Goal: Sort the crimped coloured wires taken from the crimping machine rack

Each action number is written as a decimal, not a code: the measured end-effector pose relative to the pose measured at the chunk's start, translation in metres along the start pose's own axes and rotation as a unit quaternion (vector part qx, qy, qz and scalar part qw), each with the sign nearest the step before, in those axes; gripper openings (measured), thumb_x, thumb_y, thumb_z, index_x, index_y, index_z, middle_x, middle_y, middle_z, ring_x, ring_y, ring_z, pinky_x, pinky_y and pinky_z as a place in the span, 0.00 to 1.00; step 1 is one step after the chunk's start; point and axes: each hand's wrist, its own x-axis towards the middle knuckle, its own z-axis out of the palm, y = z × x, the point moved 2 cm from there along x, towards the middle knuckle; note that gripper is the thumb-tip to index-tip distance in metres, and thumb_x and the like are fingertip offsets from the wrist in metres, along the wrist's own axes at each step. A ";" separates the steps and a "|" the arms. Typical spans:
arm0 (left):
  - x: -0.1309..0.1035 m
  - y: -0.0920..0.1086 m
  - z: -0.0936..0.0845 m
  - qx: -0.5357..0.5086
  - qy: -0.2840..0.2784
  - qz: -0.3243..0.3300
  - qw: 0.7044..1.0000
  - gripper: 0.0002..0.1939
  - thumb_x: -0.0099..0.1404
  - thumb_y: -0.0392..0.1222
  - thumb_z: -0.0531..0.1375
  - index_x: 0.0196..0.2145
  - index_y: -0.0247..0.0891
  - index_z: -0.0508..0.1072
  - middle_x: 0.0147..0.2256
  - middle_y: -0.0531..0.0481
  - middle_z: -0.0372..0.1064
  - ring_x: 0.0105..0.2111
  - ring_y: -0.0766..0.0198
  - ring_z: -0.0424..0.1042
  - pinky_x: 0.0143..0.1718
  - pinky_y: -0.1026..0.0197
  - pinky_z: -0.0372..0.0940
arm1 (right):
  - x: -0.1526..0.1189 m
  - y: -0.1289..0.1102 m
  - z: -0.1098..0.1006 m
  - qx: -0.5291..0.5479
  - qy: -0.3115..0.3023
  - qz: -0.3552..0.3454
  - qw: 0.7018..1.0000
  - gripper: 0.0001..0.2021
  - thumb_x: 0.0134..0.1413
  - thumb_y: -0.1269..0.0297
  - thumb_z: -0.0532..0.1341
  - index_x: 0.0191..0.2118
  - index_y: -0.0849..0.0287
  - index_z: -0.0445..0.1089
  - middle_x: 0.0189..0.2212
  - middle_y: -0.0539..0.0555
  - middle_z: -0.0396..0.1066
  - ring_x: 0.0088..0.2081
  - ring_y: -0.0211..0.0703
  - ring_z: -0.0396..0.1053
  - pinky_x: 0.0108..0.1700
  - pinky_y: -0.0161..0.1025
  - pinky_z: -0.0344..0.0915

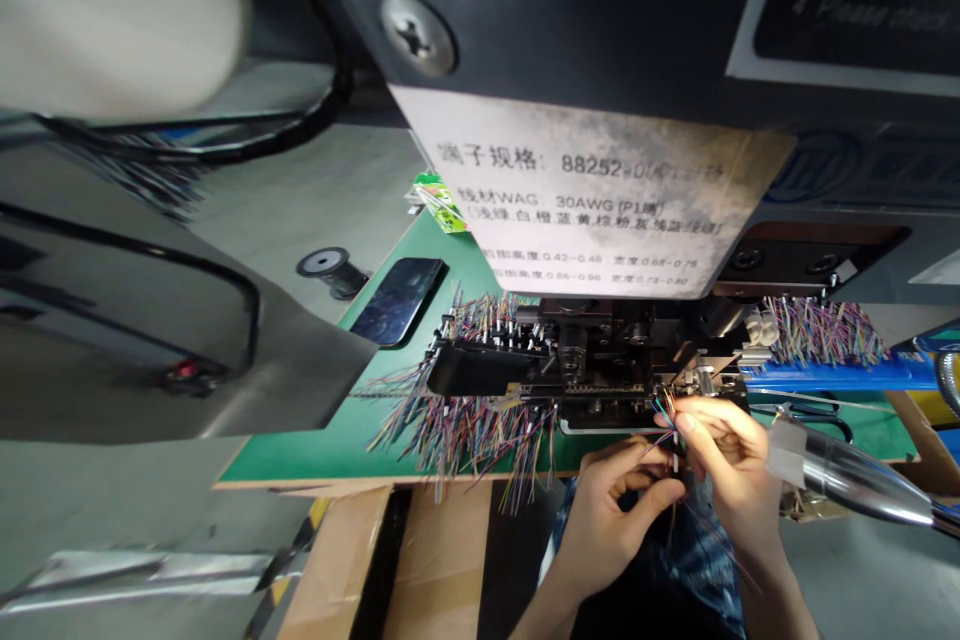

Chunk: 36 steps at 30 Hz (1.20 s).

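Just in front of the machine (600, 40), the left hand (619, 510) and right hand (724, 455) both pinch a bunch of coloured wires (666, 410). Beyond the machine's right side, more wires (825, 330) show above a blue tray (810, 377), whether inside is unclear; left of it, a wire heap (465, 430) overhangs the counter (300, 455).

I count two hands, one left hand (619, 510) and one right hand (731, 465), at one machine (570, 10) bearing one paper label (600, 230) and one big cross-head screw (418, 33). There's one desk (300, 455), one phone (400, 300) and one spool (337, 272). The colored wires (480, 430) are too many for me to count.
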 end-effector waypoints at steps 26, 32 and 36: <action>-0.003 0.003 -0.010 0.030 -0.014 -0.012 0.999 0.09 0.62 0.45 0.72 0.35 0.36 0.87 0.36 0.43 0.82 0.33 0.59 0.80 0.34 0.64 0.78 | -0.007 0.003 -0.007 -0.019 0.013 -0.040 0.999 0.03 0.65 0.63 0.68 0.42 0.54 0.81 0.35 0.54 0.83 0.29 0.46 0.76 0.28 0.40 0.71; -0.002 -0.005 -0.006 0.037 0.031 0.012 0.999 0.08 0.62 0.42 0.72 0.36 0.35 0.86 0.37 0.43 0.82 0.30 0.60 0.82 0.35 0.65 0.79 | -0.005 0.002 -0.002 -0.027 0.025 -0.010 0.999 0.04 0.65 0.62 0.68 0.42 0.52 0.82 0.33 0.53 0.83 0.29 0.47 0.77 0.27 0.40 0.72; 0.000 -0.007 -0.005 0.039 0.032 0.020 0.999 0.08 0.63 0.43 0.71 0.34 0.35 0.84 0.36 0.43 0.82 0.30 0.59 0.82 0.34 0.64 0.80 | -0.004 0.001 -0.002 -0.002 0.031 -0.013 0.999 0.04 0.64 0.62 0.69 0.43 0.52 0.80 0.34 0.53 0.83 0.27 0.46 0.76 0.25 0.40 0.72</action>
